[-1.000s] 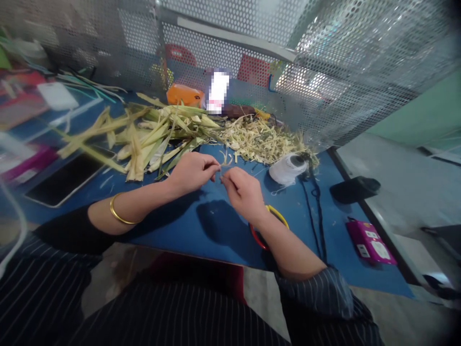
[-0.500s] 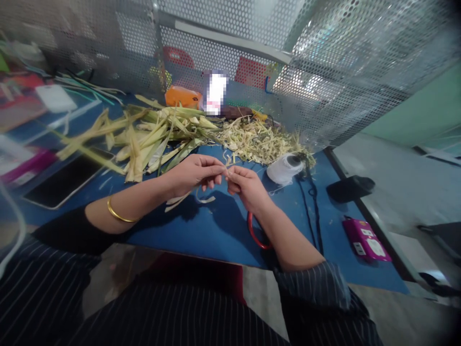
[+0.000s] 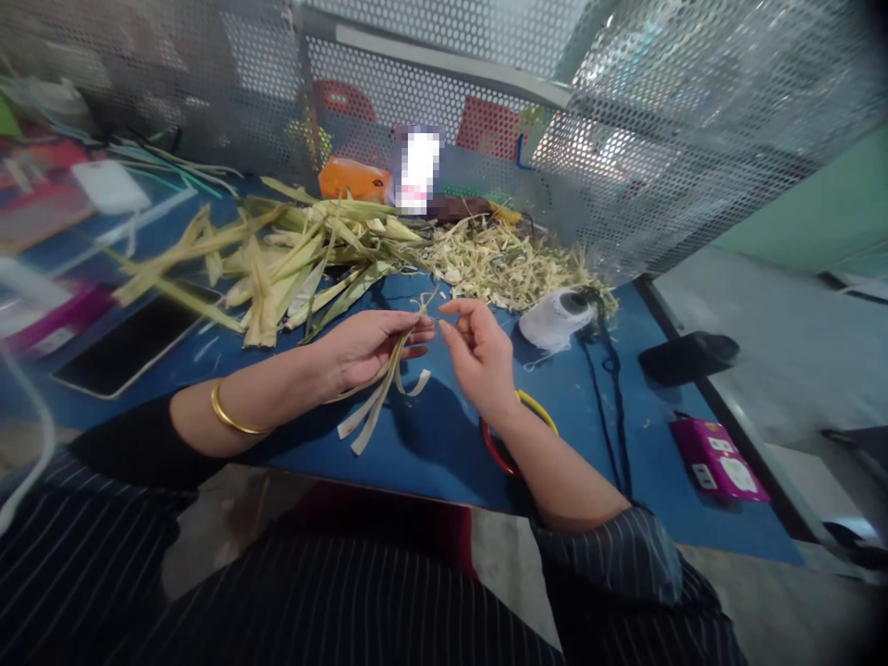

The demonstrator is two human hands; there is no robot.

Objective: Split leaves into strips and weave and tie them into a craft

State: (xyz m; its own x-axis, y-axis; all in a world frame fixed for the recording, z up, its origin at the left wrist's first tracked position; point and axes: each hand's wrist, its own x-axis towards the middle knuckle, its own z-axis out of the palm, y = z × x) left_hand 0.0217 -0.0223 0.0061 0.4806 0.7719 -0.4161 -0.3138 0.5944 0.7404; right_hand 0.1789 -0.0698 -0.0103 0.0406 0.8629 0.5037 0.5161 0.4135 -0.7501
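My left hand (image 3: 371,350) is closed, pinching a small bundle of pale corn husk strips (image 3: 378,404) between thumb and fingers. The strips' short ends stick up above the fingertips, and the long ends hang down over the table. My right hand (image 3: 482,356) is just to the right, its thumb and forefinger apart and close to the bundle's top. No thread can be made out in it. Under my right wrist lie scissors with red and yellow handles (image 3: 537,407); their blades are hidden. A cone of white thread (image 3: 553,320) lies right of that hand.
Whole dried husks (image 3: 277,268) and a heap of shredded husk (image 3: 492,259) line the back of the blue table (image 3: 430,453). A phone (image 3: 131,342) lies left. Black cords (image 3: 610,407), a black cylinder (image 3: 686,358) and a purple packet (image 3: 718,458) are right. Perforated metal panels (image 3: 444,102) stand behind.
My hands have come apart from a shared pinch. My right hand has opened its fingers and drawn slightly right, while my left keeps the strips, whose hanging ends now show more.
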